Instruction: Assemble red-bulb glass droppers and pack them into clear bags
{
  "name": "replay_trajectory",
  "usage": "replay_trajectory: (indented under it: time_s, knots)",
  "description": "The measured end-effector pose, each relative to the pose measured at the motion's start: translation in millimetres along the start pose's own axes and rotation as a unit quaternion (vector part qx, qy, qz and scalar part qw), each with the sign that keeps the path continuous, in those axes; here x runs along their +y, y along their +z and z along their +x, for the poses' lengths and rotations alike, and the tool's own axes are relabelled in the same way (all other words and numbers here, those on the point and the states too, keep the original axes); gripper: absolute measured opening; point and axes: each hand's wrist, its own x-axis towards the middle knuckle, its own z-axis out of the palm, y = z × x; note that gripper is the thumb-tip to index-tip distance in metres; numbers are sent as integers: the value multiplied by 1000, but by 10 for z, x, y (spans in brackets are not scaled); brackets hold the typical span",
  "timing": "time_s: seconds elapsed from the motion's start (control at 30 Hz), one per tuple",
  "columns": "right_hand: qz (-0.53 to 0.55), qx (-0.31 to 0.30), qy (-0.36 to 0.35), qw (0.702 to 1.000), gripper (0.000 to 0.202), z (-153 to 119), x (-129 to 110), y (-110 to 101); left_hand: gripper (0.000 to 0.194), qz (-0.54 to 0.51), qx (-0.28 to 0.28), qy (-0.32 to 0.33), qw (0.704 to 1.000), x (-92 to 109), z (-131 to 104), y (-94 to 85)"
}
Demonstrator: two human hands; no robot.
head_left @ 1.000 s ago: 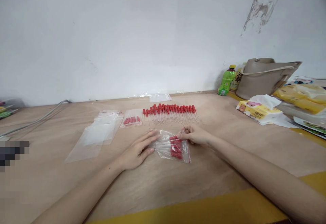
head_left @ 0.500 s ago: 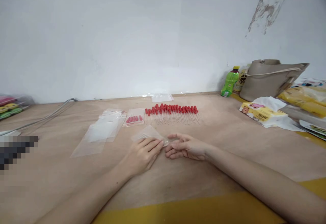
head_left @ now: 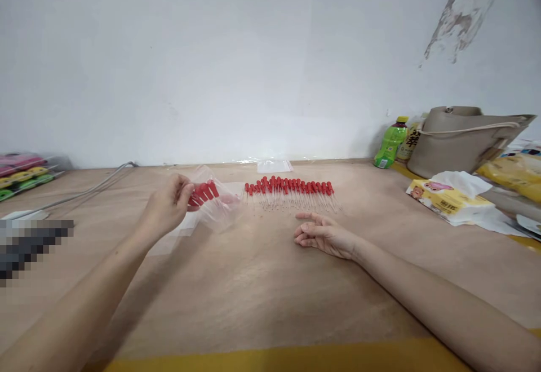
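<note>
My left hand (head_left: 174, 200) pinches a clear plastic bag (head_left: 224, 203) with several red-topped pieces (head_left: 205, 193) inside, lifted off the table at centre left. My right hand (head_left: 318, 232) rests palm-inward on the table with its fingers apart and nothing in them. Just beyond it lies a row of droppers with red tops (head_left: 291, 185) and thin clear stems pointing toward me. Below the held bag, flat clear bags (head_left: 169, 242) lie partly hidden by my left hand and forearm. Another flat bag (head_left: 274, 166) is against the wall.
At the right stand a green bottle (head_left: 391, 144), a beige bag (head_left: 456, 141) and a yellow tissue box (head_left: 448, 200). A grey cable (head_left: 88, 189) and colourful packs (head_left: 27, 172) are on the left, above a pixelated dark object (head_left: 34, 248).
My left hand has moved left and up from the middle, and now holds up the bag with red-topped pieces. The clear bag it touched is no longer in the middle. My right hand stays open.
</note>
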Motion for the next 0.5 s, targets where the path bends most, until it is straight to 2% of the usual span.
replay_trajectory:
  time_s: [0.07, 0.13, 0.2, 0.23, 0.3, 0.37, 0.43, 0.5]
  knots:
    - [0, -6, -1, 1000, 52, 2, 3, 4, 15, 0, 19, 35, 999, -94, 154, 57]
    - [2, -9, -2, 1000, 52, 2, 5, 8, 14, 79, 57, 79, 992, -188, 278, 185]
    - [4, -7, -3, 1000, 54, 0, 7, 15, 16, 131, 65, 91, 985, -300, 371, 352]
    - [4, -4, -6, 1000, 54, -2, 10, 18, 17, 143, 48, 95, 984, -365, 405, 436]
    - [2, 3, -15, 1000, 56, -9, 17, 23, 21, 178, -24, 126, 976, -500, 442, 573]
    - [-3, 6, -24, 1000, 57, -17, 27, 23, 23, 187, -76, 142, 969, -612, 435, 638]
    - [-9, 4, -29, 1000, 57, -22, 37, 17, 25, 199, -108, 155, 962, -678, 379, 618]
    - [-13, 2, -28, 1000, 56, -22, 44, 6, 34, 240, -112, 171, 949, -711, 275, 531]
